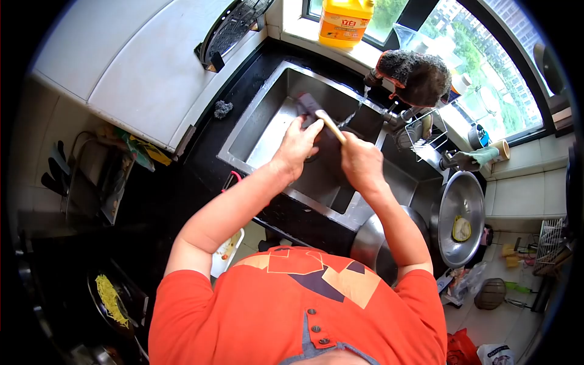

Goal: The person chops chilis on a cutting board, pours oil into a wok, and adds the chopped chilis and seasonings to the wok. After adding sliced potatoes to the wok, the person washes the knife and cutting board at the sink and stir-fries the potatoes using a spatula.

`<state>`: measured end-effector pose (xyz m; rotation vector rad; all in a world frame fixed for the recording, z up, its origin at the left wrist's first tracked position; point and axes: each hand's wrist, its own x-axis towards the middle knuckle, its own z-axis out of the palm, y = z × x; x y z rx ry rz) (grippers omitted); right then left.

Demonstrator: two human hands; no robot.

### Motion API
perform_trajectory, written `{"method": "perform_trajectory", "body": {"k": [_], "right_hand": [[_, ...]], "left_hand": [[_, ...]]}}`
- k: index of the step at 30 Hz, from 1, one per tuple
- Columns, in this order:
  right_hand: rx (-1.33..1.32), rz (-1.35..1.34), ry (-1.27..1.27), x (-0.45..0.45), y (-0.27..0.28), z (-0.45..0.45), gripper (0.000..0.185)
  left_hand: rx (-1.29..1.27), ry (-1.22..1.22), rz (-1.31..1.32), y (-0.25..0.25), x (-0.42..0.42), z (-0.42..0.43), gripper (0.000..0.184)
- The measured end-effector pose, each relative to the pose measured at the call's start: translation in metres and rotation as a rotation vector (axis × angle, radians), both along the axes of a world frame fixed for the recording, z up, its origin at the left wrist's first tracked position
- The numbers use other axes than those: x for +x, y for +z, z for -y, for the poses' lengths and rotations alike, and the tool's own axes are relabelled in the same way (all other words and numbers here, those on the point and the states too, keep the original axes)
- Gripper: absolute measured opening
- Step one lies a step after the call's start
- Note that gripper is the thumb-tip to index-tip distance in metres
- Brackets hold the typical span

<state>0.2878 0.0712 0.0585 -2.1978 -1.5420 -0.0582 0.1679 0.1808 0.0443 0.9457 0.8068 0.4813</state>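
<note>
Over the double steel sink [243, 131], my right hand [363, 163] is wrapped round the pale wooden handle of a cleaver [309, 105]. Its broad dark blade points away from me, up and to the left, and looks slightly blurred. My left hand [295, 149] is closed at the blade's near end, where it meets the handle; the fingertips are partly hidden. Just beyond the handle, a thin stream of water [365, 95] runs from the tap [372, 79] into the basin.
A grey scouring pad [223, 109] lies on the black counter left of the sink. On the windowsill stands a yellow detergent jug [345, 23]. A large steel bowl [450, 204] leans at the right. Yellow shreds fill a dark pan [109, 298] at lower left.
</note>
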Motion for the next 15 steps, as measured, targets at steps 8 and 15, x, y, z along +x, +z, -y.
{"method": "perform_trajectory", "body": {"k": [8,15], "right_hand": [[0.289,-0.36,-0.226,0.022,0.033,0.055,0.015],[0.34,-0.273,-0.203,0.003,0.135,0.104,0.021]], "left_hand": [[-0.246,0.092,-0.309,-0.121,-0.02,-0.012,0.068],[0.02,0.088,-0.434,-0.127,-0.045,-0.035,0.115]]}}
